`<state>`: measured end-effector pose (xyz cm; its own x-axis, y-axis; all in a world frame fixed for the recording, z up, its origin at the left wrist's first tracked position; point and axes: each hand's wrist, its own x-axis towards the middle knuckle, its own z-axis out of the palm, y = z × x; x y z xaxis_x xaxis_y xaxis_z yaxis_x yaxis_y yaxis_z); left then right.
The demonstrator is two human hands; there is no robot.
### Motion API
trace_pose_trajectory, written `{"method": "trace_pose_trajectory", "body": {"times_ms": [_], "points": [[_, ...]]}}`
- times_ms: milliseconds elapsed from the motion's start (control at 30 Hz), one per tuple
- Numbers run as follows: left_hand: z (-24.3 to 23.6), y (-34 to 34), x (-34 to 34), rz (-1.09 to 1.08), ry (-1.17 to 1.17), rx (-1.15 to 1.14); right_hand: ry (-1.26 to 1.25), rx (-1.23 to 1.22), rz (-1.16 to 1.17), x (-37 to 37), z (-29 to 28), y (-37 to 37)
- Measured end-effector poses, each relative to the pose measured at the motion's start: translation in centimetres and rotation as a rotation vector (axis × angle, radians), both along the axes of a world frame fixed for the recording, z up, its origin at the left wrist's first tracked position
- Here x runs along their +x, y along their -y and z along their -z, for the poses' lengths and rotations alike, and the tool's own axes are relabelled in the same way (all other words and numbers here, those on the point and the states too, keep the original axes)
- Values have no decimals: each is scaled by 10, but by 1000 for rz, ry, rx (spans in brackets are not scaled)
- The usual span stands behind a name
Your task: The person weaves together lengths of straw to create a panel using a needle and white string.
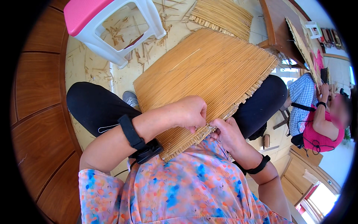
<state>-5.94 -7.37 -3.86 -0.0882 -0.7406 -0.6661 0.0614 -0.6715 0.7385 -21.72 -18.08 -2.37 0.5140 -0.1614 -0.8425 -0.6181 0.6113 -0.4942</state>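
Note:
A large mat of thin straw-coloured stalks (194, 67) lies across my lap, its frayed, bound edge running from lower left to upper right. My left hand (192, 112) is curled over the mat just left of that edge, fingers closed; whatever they hold is hidden. Beside it on the right, my right hand (225, 132) grips the bound edge, thumb on top and fingers partly underneath.
A white stool with a pink top (85, 15) stands upper left among scattered straw bits. A second mat (223, 16) lies beyond mine. Wooden panelling (37, 86) lines the left. At right, a co-worker (322, 134) sits by a wooden table (278, 30), handling another mat.

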Motion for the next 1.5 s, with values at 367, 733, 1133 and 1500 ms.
{"method": "trace_pose_trajectory", "body": {"times_ms": [367, 733, 1133, 1500], "points": [[4, -16, -3, -94, -51, -75, -27, -25, 21, 5, -3, -4], [0, -49, -7, -36, 398, -413, 9, -104, 65, 2, 5, -13], [-2, -52, -20, -77, 527, -440, 74, -128, 97, 1, 7, -16], [-21, -49, -34, 196, 946, -588, 45, -77, 39, -1, 4, -9]]}}
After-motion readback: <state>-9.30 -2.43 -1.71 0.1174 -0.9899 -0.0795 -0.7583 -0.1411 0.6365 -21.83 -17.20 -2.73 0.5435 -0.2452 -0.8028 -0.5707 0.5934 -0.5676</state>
